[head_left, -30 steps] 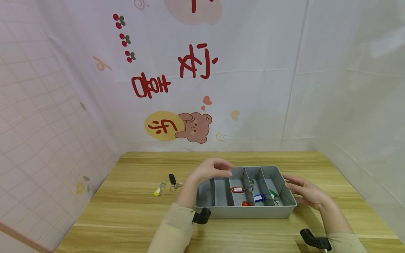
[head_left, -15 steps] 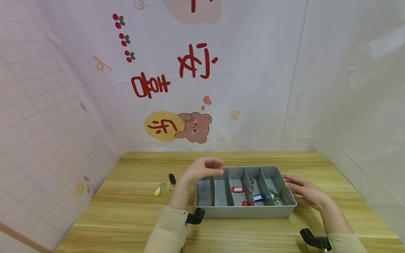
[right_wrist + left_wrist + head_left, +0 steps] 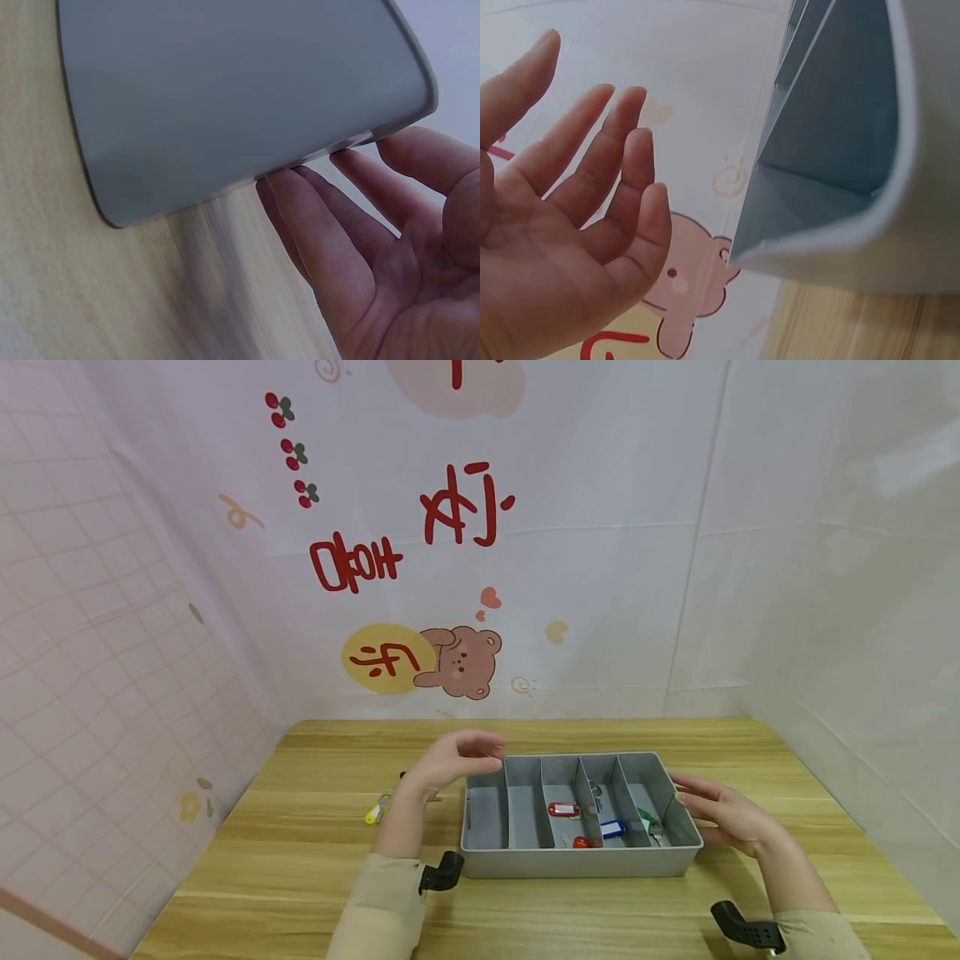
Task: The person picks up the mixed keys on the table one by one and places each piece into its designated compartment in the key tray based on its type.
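Observation:
My left hand [image 3: 455, 762] is raised over the left end of the grey divided tray [image 3: 577, 864], fingers relaxed. In the left wrist view its palm shows nothing held, beside the tray's corner. My right hand [image 3: 723, 812] rests its fingertips against the tray's right end, thumb at the rim. In the tray lie a red key tag [image 3: 563, 810], an orange-red tag [image 3: 581, 842], a blue key tag [image 3: 613, 829] and a green key tag [image 3: 647, 817] with keys. The two left compartments hold nothing visible.
On the wooden table [image 3: 300, 860], left of the tray, lies a yellow key tag [image 3: 372, 815] with a key. A black key fob [image 3: 402, 774] is mostly hidden behind the left hand. A printed cloth [image 3: 600, 568] hangs behind.
My left hand has moved left from above the tray's middle compartment to its left end, its forearm now covering most of the black fob. The right hand and tray have stayed in place.

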A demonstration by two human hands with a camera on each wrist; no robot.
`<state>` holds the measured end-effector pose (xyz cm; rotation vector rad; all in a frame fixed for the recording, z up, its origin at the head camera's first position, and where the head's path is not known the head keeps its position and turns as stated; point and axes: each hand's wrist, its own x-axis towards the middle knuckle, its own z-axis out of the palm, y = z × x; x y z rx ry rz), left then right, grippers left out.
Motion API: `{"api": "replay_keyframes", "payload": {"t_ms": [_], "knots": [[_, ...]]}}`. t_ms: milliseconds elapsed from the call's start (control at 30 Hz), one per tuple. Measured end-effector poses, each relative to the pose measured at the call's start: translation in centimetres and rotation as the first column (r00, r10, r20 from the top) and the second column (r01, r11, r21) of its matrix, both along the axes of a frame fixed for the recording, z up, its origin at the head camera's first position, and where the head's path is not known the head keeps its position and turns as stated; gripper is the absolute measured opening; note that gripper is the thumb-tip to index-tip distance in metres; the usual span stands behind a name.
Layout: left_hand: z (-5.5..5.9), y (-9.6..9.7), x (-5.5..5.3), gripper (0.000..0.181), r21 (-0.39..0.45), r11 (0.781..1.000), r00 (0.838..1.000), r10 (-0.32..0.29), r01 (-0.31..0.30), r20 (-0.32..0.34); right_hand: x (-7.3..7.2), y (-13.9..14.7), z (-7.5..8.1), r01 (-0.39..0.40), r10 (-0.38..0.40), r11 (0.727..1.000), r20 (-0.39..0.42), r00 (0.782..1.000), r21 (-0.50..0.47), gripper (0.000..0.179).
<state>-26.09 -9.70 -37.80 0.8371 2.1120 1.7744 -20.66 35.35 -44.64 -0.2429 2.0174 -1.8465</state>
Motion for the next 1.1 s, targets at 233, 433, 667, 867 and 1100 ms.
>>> {"api": "replay_keyframes", "payload": {"t_ms": [233,433,667,867,1100], "knots": [[-0.6,-1.4,-0.2,0.040,-0.008,0.999,0.999,0.044,-0.044,-0.030,0.0,-0.1,0.1,0.000,0.000,1.000,-0.003,1.000,0.008,0.056],[-1.5,-2.5,-0.5,0.039,0.014,0.998,0.998,0.054,-0.054,-0.032,0.1,-0.1,0.1,0.008,-0.008,1.000,-0.003,1.000,0.011,0.057],[-2.2,-4.0,-0.9,0.038,-0.018,0.995,0.995,0.092,-0.093,-0.049,0.0,0.0,0.0,0.001,-0.001,1.000,0.006,1.000,-0.014,0.053],[-2.5,-5.3,-1.1,0.038,-0.043,0.988,0.988,0.143,-0.146,-0.055,0.0,0.0,-0.1,-0.002,0.002,1.000,0.003,1.000,-0.014,0.056],[-2.7,-6.8,-1.0,0.040,-0.076,0.977,0.979,0.193,-0.197,-0.059,0.1,0.0,0.0,-0.011,0.011,1.000,0.001,1.000,-0.019,0.055]]}}
